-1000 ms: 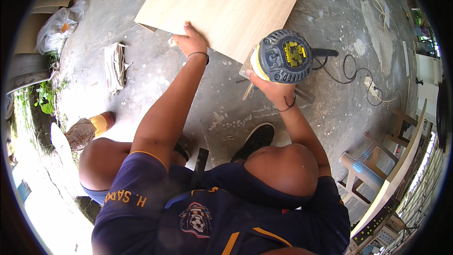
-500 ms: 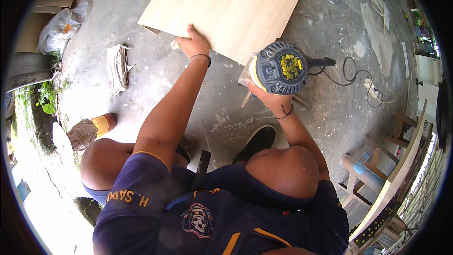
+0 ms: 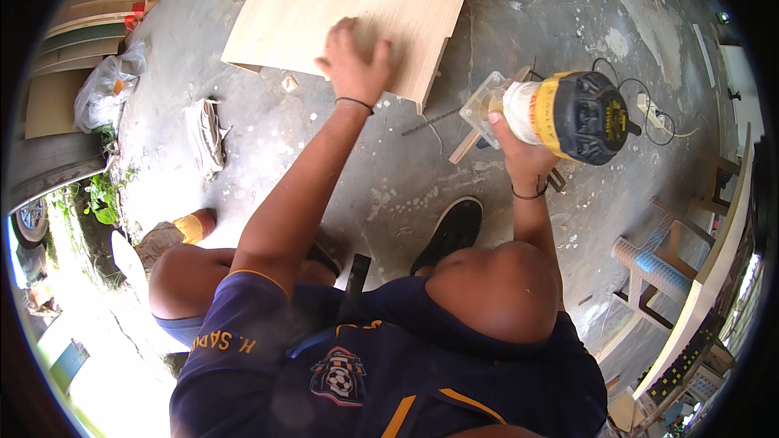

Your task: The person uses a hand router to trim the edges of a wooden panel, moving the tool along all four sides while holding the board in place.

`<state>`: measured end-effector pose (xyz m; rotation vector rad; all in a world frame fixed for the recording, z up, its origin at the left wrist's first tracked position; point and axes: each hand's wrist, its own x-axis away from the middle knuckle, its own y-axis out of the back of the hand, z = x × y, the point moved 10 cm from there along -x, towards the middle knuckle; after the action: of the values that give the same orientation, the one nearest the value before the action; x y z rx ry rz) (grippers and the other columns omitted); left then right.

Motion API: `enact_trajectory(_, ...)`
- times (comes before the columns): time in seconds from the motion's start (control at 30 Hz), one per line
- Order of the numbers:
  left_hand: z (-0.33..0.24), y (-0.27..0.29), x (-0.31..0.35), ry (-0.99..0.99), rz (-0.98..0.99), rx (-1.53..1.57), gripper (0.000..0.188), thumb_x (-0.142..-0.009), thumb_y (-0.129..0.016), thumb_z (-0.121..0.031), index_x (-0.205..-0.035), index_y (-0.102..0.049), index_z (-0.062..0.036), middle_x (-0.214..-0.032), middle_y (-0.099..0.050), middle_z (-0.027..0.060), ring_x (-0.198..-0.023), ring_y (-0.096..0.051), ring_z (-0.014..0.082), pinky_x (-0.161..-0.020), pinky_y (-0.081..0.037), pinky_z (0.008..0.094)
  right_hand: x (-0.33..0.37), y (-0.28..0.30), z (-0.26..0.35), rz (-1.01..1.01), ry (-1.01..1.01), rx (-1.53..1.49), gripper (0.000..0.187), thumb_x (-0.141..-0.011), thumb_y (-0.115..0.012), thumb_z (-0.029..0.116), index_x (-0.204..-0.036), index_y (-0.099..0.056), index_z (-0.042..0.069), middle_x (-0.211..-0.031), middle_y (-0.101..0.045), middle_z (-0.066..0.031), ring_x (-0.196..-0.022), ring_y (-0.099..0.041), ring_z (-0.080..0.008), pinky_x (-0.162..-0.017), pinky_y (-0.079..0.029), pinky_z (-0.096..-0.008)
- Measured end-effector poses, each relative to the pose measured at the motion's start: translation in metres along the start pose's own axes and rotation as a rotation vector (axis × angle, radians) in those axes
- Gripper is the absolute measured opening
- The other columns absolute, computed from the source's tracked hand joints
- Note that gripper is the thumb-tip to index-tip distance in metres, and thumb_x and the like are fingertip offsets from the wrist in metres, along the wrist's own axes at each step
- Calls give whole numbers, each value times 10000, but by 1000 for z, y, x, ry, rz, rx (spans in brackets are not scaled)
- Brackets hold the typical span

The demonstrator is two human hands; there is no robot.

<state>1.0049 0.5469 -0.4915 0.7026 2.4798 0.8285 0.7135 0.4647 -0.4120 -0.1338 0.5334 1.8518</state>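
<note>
A pale wood-grain board [image 3: 308, 0] lies ahead of me, its near edge raised a little off the floor. My left hand [image 3: 357, 65] rests on its top near the front edge, fingers spread. In my right hand [image 3: 526, 161] is a trim router [image 3: 580, 118] with a black top, yellow band and white lower body. I grip it round the white part, tilted on its side, with its clear base [image 3: 484, 107] turned toward the board. The router is apart from the board's right corner. Whether its bit turns cannot be seen.
A black cord [image 3: 625, 85] runs on the concrete floor to a white socket block [image 3: 645, 105]. A folded cloth [image 3: 208, 136] and a clear plastic bag [image 3: 114, 85] lie left. Small stools [image 3: 657, 264] stand right. A pale scrap [image 3: 290, 83] sits by the board's left corner.
The router has swung right, away from the board's corner, and tipped over so its clear base shows. My left hand has moved from the board's near edge onto its top.
</note>
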Motion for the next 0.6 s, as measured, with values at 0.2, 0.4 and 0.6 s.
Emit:
enact_trajectory(0.2,-65,-58,36,-328,441,-401,729,-767,-672,-407,-1392,-413,-137,-1519,-285,134,-1439,-165,385,-1026,-128,744,-3,21,-6,-109,18,-140,568,-689,-798,4,-1193,-539,-35,-1137,-626,-137,-1024,-618,-223,-909,-485,-338)
enact_trajectory(0.4,-61,-60,47,-431,507,-400,678,-801,-631,-285,-1412,-383,-131,-1540,-232,151,-1435,-148,416,-1033,-148,735,-3,20,-8,-62,-43,-160,527,-691,-805,12,-1159,-569,-31,-1119,-634,-123,-1007,-623,-211,-895,-489,-334)
enact_trajectory(0.6,-48,-42,65,-475,574,-410,671,-823,-607,-227,-1429,-339,-123,-1548,-199,158,-1438,-133,420,-1045,-148,725,-2,17,-7,-87,-1,-203,520,-705,-810,30,-1164,-572,-25,-1114,-640,-120,-1000,-625,-209,-885,-493,-337)
